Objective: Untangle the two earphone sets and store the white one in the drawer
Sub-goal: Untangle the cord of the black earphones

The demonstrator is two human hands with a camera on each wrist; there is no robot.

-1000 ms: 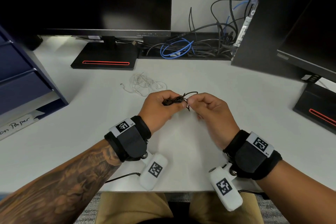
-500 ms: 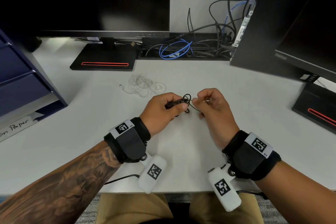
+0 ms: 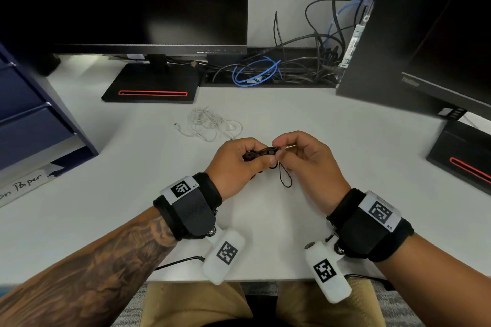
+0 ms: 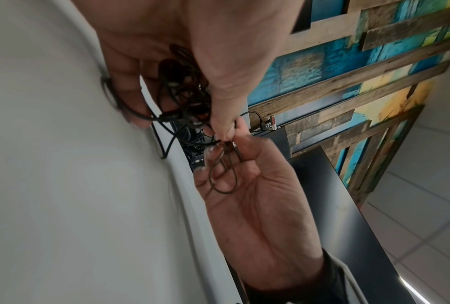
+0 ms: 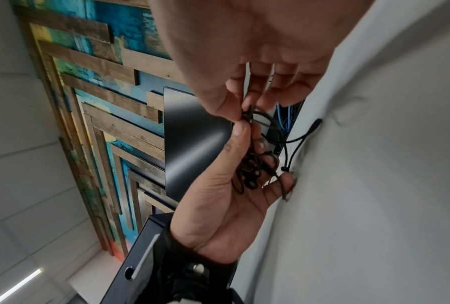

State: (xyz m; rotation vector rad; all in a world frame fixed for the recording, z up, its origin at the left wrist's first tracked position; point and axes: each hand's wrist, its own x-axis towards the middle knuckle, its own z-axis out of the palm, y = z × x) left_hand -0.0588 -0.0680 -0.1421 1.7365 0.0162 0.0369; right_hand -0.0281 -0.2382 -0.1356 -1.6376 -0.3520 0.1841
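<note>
The white earphones (image 3: 210, 125) lie in a loose tangle on the desk, just beyond my hands and apart from them. My left hand (image 3: 247, 156) grips a bunched coil of the black earphones (image 3: 261, 152), seen as a dark knot of cord (image 4: 187, 92) in its palm. My right hand (image 3: 289, 148) pinches a strand of the same black cord (image 5: 247, 115) right beside the left thumb. A small black loop (image 3: 285, 178) hangs below the two hands. The blue drawer unit (image 3: 29, 114) stands at the far left with its drawers closed.
A monitor on a black base (image 3: 151, 87) stands behind the white earphones. A second monitor and its base (image 3: 462, 156) are at the right. A bundle of black and blue cables (image 3: 265, 71) lies along the desk's back edge. A labelled paper (image 3: 24, 186) lies under the drawer unit.
The hands have closed together over the black cord. The loop that arched above them now hangs below. The white earphones have not moved.
</note>
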